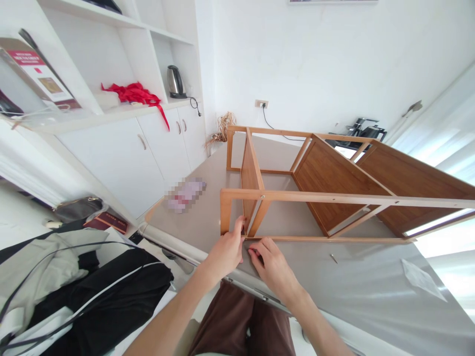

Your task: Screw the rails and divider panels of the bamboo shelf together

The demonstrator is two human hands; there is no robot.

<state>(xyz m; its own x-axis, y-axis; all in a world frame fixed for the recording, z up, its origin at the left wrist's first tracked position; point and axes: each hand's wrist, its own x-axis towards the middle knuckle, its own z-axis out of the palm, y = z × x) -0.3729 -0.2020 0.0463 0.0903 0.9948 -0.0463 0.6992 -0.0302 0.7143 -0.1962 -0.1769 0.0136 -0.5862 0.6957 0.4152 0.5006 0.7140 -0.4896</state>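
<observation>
A brown wooden shelf unit (334, 198) lies on its side on the grey table (297, 296). My left hand (227, 249) is at its near lower rail, close to the left end. Its fingers close around the rail, with one reaching up against the end shelf board (253, 160). Just to the right, my right hand (272, 262) is bent over the same rail at the table surface. Its thumb and index finger are pinched together, and anything between them is hidden. A small thin metal piece (334, 258), perhaps a screw, lies on the table to the right.
A clear plastic bag (423, 279) lies at the table's right, and a blurred flat item (186, 195) at its left. White cabinets (111, 148) hold a kettle (175, 81) and red ribbon (137, 94). Dark clothes (122, 291) and cables pile up at lower left.
</observation>
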